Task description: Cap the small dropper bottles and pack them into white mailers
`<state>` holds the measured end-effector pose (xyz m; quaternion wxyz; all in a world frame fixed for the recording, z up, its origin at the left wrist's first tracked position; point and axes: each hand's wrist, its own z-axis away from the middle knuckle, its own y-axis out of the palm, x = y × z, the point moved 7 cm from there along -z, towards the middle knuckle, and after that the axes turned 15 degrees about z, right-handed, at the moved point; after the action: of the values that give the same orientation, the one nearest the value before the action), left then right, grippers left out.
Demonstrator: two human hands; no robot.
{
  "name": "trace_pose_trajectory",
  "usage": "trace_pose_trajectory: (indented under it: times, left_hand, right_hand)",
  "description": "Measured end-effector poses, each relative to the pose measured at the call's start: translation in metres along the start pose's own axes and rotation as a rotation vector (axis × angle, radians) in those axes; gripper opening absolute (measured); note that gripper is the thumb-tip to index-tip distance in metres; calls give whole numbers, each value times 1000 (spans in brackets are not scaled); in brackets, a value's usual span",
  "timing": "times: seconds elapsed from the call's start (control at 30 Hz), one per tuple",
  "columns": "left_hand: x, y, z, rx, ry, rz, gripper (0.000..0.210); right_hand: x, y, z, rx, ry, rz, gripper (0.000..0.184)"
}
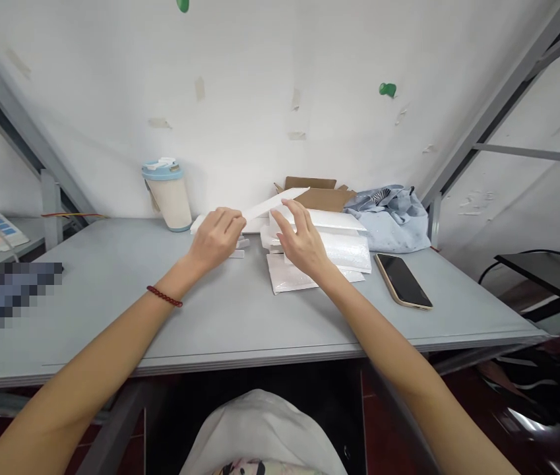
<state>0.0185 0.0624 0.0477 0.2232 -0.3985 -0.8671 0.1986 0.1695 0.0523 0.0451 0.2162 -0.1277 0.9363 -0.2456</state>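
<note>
My left hand (217, 239) is closed around the near end of a long, flat white strip (272, 203), which slants up to the right. Beside the strip, my right hand (302, 239) has its thumb and fingers curved and apart, with nothing visible between them. Beneath and behind this hand lies a stack of white padded envelopes (349, 251), glossy and slightly wrinkled. Several small white pieces (240, 248) rest on the table just right of my left hand, partly covered by it.
A cream cup with a blue lid (171, 198) stands at the back left. Behind the envelopes are an opened brown cardboard box (324, 196) and a crumpled light-blue cloth (398, 221). A phone (403, 281) lies on the grey table (260, 323) at right. Metal posts flank both sides.
</note>
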Motion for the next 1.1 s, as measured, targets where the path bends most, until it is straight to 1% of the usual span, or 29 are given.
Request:
trace_pose_trajectory:
  times: [0.13,0.23,0.33,0.4,0.43,0.47,0.53,0.6,0.67,0.7,0.73,0.77,0.8,0.83,0.87,0.93,1.0,1.1]
  left_hand:
    - [-28,4,-2,1,137,-11,20]
    - [-40,3,-2,-22,204,-10,21]
    - [-46,-3,-2,-67,226,4,20]
    - [-44,-5,-2,-97,182,55,15]
    - [-40,-6,-3,-107,125,97,12]
    - [-33,-6,-4,-121,38,143,10]
    - [-11,-6,-2,-151,-195,229,10]
    - [16,-4,4,-174,-483,316,10]
    - [43,3,18,-167,-828,467,24]
    - [53,9,28,-150,-1012,585,32]
    - [59,16,37,-127,-1181,725,38]
    - [61,23,45,-100,-1316,869,39]
    - [60,29,49,-79,-1410,992,37]
    - [58,31,51,-71,-1464,1080,33]
    - [57,32,51,-74,-1485,1129,29]
    - [54,30,49,-93,-1482,1149,25]
    - [51,29,46,-76,-1461,1166,27]
    - [41,33,40,31,-1404,1253,31]
  right_hand:
    - [-2,5,3,55,17,106,41]
    - [-8,3,4,30,59,151,36]
    - [-12,-4,4,-46,104,195,30]
    - [-13,-6,3,-65,114,229,29]
    - [-13,-6,3,-62,112,245,29]
    - [-13,-6,2,-56,105,259,30]
    - [-12,-4,1,-32,81,279,30]
    - [-11,-1,1,5,67,281,31]
    - [-11,3,1,53,80,262,32]
    - [-11,5,2,79,92,249,32]
    - [-11,7,3,108,104,237,32]
    - [-10,9,3,140,114,225,33]
    - [-8,11,4,173,118,211,33]
    - [-5,13,5,207,113,194,32]
    - [-2,14,5,238,97,172,33]
    - [6,16,7,291,42,116,41]
    - [15,18,9,336,-18,53,59]
    - [21,21,13,404,-50,-45,85]
